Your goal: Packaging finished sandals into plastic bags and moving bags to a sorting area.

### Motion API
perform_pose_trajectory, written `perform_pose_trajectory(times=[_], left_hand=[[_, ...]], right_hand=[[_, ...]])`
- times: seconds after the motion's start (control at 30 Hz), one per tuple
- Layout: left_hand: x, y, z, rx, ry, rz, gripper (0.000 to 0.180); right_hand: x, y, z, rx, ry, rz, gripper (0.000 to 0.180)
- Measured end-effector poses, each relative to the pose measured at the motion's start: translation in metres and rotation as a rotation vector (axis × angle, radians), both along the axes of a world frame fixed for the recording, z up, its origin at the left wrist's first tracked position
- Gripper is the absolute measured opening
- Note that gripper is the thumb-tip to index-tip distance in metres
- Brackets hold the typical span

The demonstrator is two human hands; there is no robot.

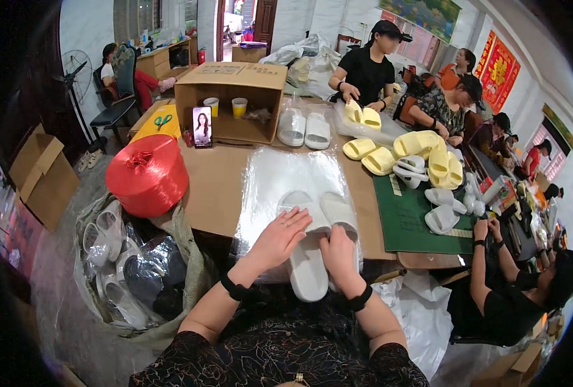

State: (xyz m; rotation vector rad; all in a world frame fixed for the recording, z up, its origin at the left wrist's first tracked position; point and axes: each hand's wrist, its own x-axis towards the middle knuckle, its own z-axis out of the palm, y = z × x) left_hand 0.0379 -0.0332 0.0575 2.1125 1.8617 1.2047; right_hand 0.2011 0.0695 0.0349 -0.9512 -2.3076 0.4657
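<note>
Beneath and beyond the fingers (294, 218), a worktable (215, 193) with a brown top. Straight ahead of them and far off, a daylit doorway (236, 29) beside an open brown wooden door (266, 24), set in a white marbled wall (296, 22). Ahead and far to the left of the fingers, a pedestal fan (77, 68), a black armchair (126, 74) and a wooden desk (161, 61) with drawers on a grey floor (93, 184). Ahead and far to the right, a floral wall picture (425, 18), a red-and-gold wall banner (496, 72) and, farther right, a pale window (551, 147)

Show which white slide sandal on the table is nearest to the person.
The white slide sandal left of the right hand, its rounded end closest; the neighbouring slide lies farther, beyond that hand.
</note>
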Motion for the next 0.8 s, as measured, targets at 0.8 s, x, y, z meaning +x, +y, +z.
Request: perform_pose_trajectory(times=[0.8], left_hand=[[-0.009, -0.018, 0.002, -0.069, -0.238, -0.325, 0.036]], right_hand=[[-0.086, 0.043, -0.021, 0.139, -0.014, -0.089, 0.019]])
